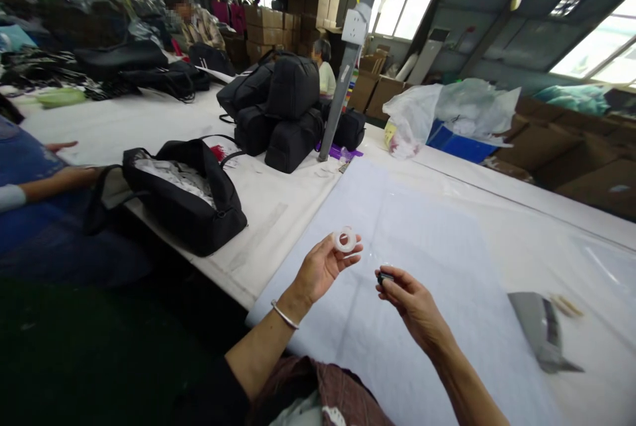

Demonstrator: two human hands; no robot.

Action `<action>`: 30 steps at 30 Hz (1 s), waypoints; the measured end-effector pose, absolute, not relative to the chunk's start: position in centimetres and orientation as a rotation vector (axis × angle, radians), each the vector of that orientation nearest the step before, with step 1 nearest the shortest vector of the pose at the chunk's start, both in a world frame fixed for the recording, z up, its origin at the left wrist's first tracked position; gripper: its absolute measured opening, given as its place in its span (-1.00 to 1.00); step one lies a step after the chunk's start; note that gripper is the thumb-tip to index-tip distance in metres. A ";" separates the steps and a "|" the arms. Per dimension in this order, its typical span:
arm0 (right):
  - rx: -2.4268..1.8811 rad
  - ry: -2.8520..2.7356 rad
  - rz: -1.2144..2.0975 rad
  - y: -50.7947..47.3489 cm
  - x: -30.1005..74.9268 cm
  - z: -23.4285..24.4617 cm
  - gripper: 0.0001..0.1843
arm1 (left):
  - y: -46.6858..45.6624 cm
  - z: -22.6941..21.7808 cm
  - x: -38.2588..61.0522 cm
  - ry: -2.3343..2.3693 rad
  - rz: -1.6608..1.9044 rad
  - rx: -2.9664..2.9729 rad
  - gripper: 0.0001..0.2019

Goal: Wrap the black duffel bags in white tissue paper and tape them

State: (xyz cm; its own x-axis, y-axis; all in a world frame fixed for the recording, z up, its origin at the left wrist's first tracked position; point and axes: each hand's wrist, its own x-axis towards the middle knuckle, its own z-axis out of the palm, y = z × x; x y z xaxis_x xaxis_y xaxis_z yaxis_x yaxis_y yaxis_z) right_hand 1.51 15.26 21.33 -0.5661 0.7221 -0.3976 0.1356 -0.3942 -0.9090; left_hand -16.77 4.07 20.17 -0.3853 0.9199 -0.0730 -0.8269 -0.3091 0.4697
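Note:
Between the thumb and fingers of my left hand (320, 270) is a whitish, see-through ring that looks like a roll of clear tape (344, 240). My right hand (410, 300) pinches a small dark object (384, 276), too small to name for sure. Both hands are raised over the white covered table (397, 214), a short gap apart. A grey plastic bag (534, 326) lies on the table to the right of my right hand, with a small tan item (566, 305) beside it.
An open black bag (183, 194) filled with white paper sits at the left edge, near another person's arm (59, 184). Several black bags (288, 101) are piled by a grey post (340, 95). A blue bin (457, 141) with clear plastic stands at the far right. Two people sit farther back.

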 end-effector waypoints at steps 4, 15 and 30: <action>-1.051 -1.486 1.965 14.8 2.2 25.0 -0.38 | 4.5 22.4 -15.3 0.473 1.896 0.312 -0.57; -0.365 -2.041 1.077 12.2 3.9 31.2 -0.68 | 3.2 26.6 -9.3 0.542 1.932 0.565 -0.52; -0.213 -2.070 0.557 12.2 10.1 30.7 -0.64 | 3.0 26.3 -2.1 0.853 1.916 0.786 -0.48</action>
State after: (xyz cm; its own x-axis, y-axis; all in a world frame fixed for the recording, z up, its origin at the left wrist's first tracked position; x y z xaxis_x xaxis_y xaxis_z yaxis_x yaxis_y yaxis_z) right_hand 10.08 12.24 30.73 -0.5358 0.3636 0.7620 -0.0682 0.8809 -0.4683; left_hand -2.06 3.03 26.34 -0.4207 0.8875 0.1879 -0.4547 -0.3855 0.8029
